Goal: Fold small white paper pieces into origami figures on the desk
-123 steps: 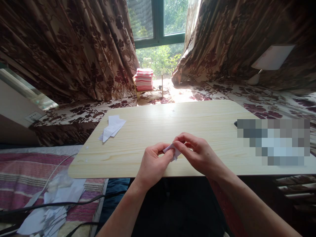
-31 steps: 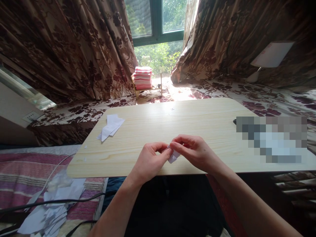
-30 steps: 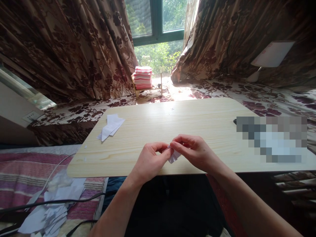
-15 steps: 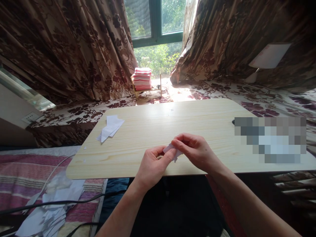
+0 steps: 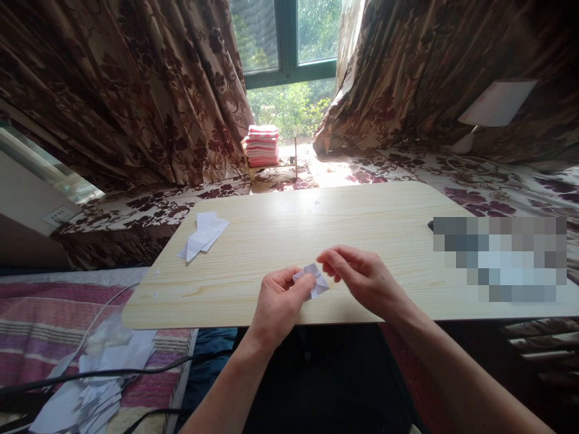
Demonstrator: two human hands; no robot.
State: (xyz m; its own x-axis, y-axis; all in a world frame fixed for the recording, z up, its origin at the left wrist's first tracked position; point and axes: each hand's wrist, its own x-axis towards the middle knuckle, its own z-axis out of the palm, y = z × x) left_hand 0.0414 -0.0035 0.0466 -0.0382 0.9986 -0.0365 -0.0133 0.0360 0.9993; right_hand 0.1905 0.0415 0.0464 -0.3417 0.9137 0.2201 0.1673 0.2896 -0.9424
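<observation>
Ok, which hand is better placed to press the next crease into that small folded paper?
Probably the right hand. It holds nothing, and its fingertips sit by the upper right corner of the folded paper piece. The left hand pinches that piece from below, just above the wooden table.

The left hand (image 5: 278,299) pinches a small folded paper (image 5: 312,282) at its fingertips; the right hand (image 5: 362,278) hovers, fingertips just beside it.
</observation>
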